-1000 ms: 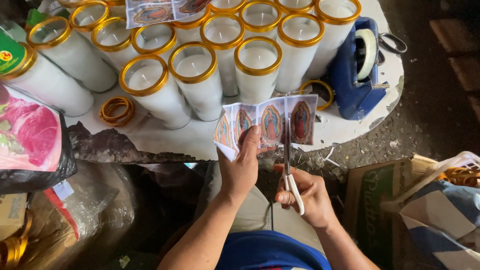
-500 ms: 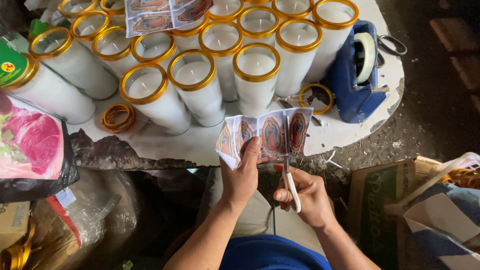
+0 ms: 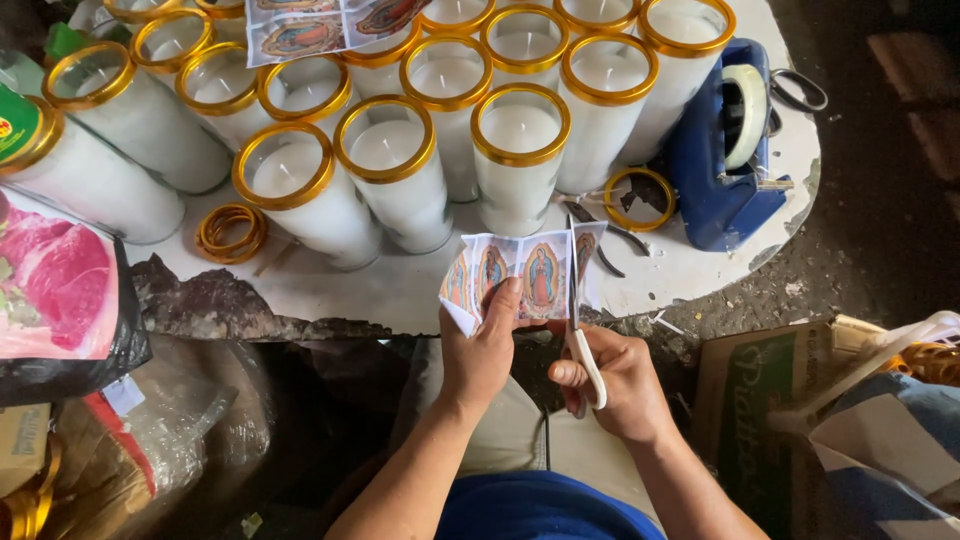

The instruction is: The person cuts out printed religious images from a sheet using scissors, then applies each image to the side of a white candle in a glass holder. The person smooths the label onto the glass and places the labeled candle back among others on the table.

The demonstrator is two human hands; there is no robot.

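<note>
My left hand (image 3: 482, 345) pinches a strip of printed pictures (image 3: 520, 275), each showing a robed figure, held upright over the table edge. My right hand (image 3: 612, 378) grips a pair of white-handled scissors (image 3: 577, 310); the blades stand vertical inside the strip, between the last two pictures on the right. Just beyond the strip stands a cluster of several tall white candles in glass with gold rims (image 3: 518, 155).
A blue tape dispenser (image 3: 725, 160) sits at the right of the white round table (image 3: 400, 290), with loose gold rings (image 3: 230, 232) and a second scissors (image 3: 798, 90). More picture sheets (image 3: 330, 25) lie on the candles. Bags and a cardboard box (image 3: 760, 400) crowd the floor.
The scissors have cut further up through the strip, so the rightmost picture is nearly parted. Both hands and the strip sit slightly lower and closer to me.
</note>
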